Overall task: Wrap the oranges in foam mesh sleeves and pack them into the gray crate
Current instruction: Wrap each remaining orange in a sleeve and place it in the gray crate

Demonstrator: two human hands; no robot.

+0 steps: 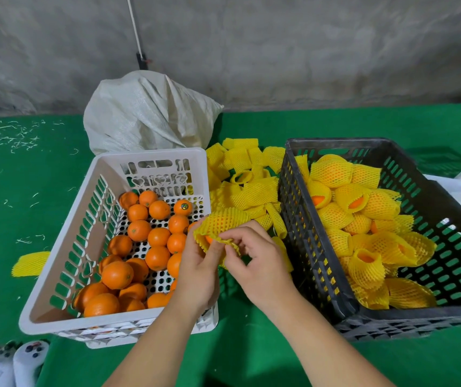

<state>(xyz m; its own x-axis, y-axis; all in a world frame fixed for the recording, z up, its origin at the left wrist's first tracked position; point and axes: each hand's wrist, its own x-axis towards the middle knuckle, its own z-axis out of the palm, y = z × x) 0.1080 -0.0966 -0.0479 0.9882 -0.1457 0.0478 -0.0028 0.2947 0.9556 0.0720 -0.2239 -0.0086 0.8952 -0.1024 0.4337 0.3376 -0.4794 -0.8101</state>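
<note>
The white crate of bare oranges is sitting left. The left hand and right hand are both pinching a yellow foam sleeve around an orange. The sleeve could slip off. The gray crate is waiting right, with room near its front.

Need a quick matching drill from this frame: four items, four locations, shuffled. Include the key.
Items:
1. bare oranges
2. wrapped oranges
3. empty sleeves
4. sack

Locations:
A. behind the white crate
B. in the gray crate
C. piled between the two crates
D. in the white crate

Pairs: 1-D, 2-B, 3-C, 4-A
</note>
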